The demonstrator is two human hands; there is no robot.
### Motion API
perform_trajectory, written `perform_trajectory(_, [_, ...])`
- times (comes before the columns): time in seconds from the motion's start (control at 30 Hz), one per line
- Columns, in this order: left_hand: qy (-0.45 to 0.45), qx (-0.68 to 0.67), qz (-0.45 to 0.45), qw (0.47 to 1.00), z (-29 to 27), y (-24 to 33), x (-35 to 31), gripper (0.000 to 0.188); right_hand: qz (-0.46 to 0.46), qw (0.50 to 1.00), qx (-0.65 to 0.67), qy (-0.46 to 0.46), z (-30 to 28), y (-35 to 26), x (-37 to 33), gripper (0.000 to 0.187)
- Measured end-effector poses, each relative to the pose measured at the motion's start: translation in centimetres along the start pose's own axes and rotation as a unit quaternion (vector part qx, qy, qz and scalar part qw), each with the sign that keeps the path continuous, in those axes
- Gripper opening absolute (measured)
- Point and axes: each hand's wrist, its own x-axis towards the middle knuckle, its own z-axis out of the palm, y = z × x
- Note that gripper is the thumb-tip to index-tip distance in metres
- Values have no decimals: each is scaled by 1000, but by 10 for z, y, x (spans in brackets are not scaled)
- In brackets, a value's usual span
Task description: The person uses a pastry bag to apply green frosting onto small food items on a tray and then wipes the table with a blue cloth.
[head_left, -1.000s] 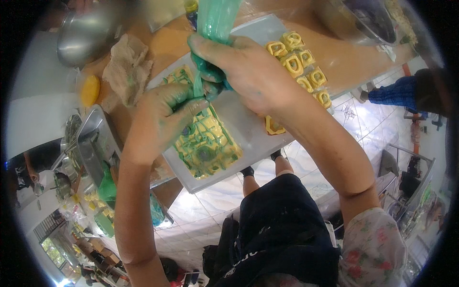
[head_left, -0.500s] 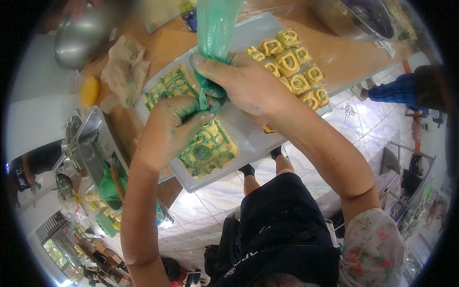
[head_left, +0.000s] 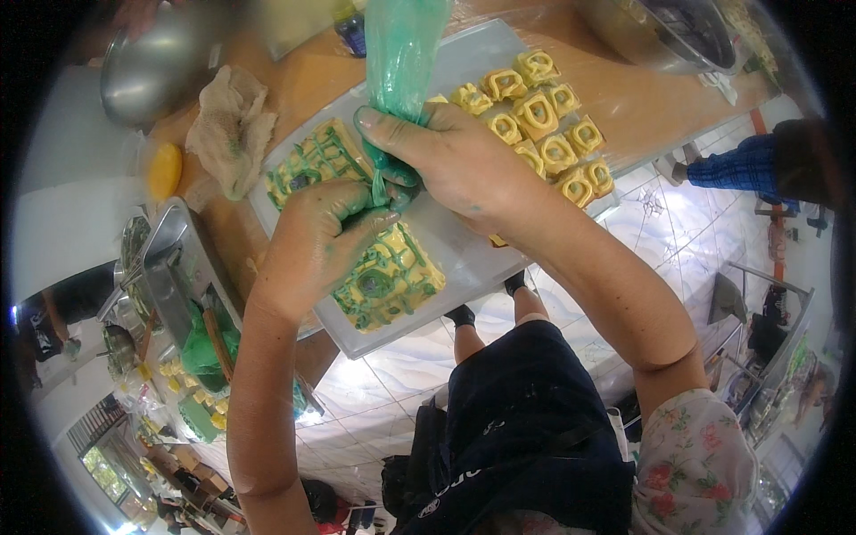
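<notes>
A clear piping bag (head_left: 406, 67) smeared with green icing hangs between my hands over a metal tray. My right hand (head_left: 455, 156) is closed round its gathered lower part, thumb laid along the plastic. Green-stained fingers of my left hand (head_left: 325, 227) pinch the narrow lower end of the bag; its very tip is hidden by them. Beneath my hands on the tray (head_left: 464, 250) lie two slabs of yellow-iced cake: a near one (head_left: 392, 281) with green squiggles and a far one (head_left: 321, 160) with a green lattice. Rows of small squares with yellow icing rings (head_left: 539, 116) sit to the right.
A crumpled beige cloth (head_left: 232, 129) and a yellow oval thing (head_left: 166, 171) lie left of the tray. Metal bowls stand at the far left (head_left: 147, 76) and far right (head_left: 655, 36). A dark jar (head_left: 350, 28) stands behind. A deep metal pan (head_left: 183, 259) is at left.
Hardly anything differs. Both hands keep their grip on the piping bag, and the view has shifted very slightly.
</notes>
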Motion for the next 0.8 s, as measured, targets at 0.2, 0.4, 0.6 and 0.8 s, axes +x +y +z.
perform_trajectory(0.2, [4,9,14,1000,1,1,1,17,8,1000,-13,8,-1,-1,-2,47])
perform_trajectory(0.4, [11,34,24,999,2,2,2,16,28,999,-46,-4,-4,-10,-6,46])
perform_trajectory(0.6, [15,53,36,998,3,1,2,15,10,999,-34,-8,-4,-10,-7,46])
perform_trajectory(0.8, [9,44,12,999,3,5,4,14,20,999,-38,-12,-6,-13,-9,45])
